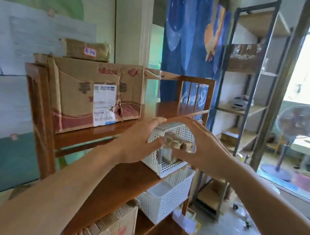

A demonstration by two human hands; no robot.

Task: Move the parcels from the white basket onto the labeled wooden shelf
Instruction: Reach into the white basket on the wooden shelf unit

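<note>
A small white perforated basket [177,127] lies tipped on its side on the wooden shelf [126,176], its opening facing me. Small brown parcels [176,142] show inside it. My left hand [138,141] grips the basket's left rim with the thumb across the opening. My right hand [204,145] is spread over the basket's right side, fingertips at the parcels; whether it grips one I cannot tell. A large cardboard box [92,95] stands at the shelf's left with a smaller labeled parcel [86,49] on top.
A bigger white basket [168,196] sits on the level below, beside a carton [110,230] of packed goods. A metal rack [243,90] stands behind to the right, and a floor fan [296,127] by the window. A blue banner [192,31] hangs behind.
</note>
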